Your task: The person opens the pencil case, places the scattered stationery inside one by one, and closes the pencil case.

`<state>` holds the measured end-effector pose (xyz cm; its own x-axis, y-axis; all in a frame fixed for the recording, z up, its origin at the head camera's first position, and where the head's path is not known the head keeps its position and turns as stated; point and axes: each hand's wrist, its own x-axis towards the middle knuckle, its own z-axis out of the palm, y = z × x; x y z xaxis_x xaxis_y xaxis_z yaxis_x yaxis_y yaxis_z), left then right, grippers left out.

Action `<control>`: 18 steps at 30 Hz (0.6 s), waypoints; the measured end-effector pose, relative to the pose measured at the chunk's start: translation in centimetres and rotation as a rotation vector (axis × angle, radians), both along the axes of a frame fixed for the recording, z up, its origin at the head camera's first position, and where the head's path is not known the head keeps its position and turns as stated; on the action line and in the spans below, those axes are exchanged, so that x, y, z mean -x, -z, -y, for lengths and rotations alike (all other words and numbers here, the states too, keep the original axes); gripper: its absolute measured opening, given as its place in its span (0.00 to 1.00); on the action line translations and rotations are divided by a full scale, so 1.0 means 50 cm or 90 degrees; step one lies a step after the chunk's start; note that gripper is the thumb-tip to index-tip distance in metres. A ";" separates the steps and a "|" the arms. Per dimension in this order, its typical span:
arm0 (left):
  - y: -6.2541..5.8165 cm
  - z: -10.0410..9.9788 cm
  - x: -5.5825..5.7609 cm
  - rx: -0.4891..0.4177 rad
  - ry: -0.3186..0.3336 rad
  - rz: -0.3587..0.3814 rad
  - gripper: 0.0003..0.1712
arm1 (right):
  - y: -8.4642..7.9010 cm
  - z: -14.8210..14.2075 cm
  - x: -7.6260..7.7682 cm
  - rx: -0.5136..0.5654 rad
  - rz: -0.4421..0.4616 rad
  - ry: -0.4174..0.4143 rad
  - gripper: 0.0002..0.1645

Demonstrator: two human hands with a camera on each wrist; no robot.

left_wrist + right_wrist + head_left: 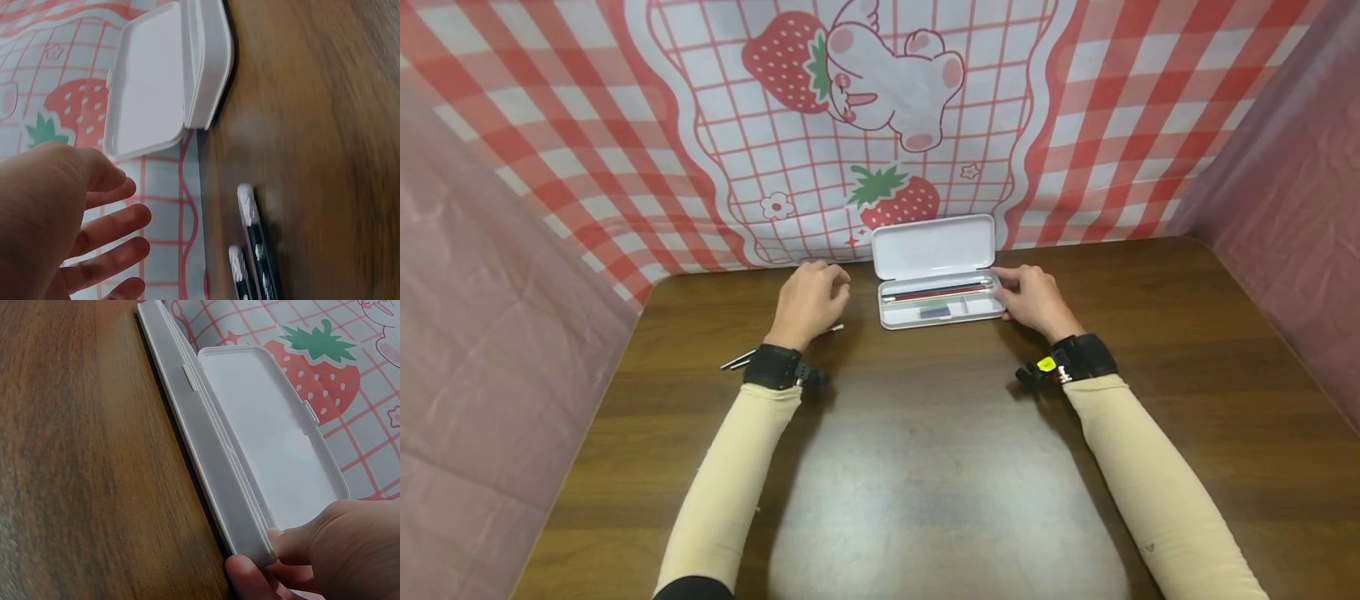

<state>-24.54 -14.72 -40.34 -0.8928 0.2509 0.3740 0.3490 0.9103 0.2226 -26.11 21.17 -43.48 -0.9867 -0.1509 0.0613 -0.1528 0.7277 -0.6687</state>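
A white pencil case (936, 300) stands with its lid raised at the table's back edge. Inside lie several pencils (938, 292) and a small green and purple eraser (935, 311). My right hand (1033, 296) grips the case's right end, thumb at the top rim and fingertips against the outer wall, as the right wrist view shows. Left of the case hovers my left hand (811, 302), fingers loosely bent and holding nothing. Two dark pencils with pale ends (256, 244) lie on the table under and beside that hand, partly hidden by it in the head view.
The brown wooden table (940, 467) ends at a red checked cloth (1120, 125) with strawberry prints, which hangs right behind the case. Pink cloth (482, 350) hangs along both sides.
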 end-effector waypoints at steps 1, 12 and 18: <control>-0.001 0.006 -0.001 -0.002 -0.006 0.001 0.09 | 0.000 0.000 0.000 -0.001 0.000 0.000 0.28; 0.007 0.054 -0.014 -0.025 -0.045 0.029 0.10 | 0.002 -0.002 0.003 -0.004 -0.002 0.001 0.28; 0.013 0.084 -0.020 -0.039 -0.072 0.030 0.11 | 0.002 -0.001 0.002 -0.001 0.004 -0.001 0.28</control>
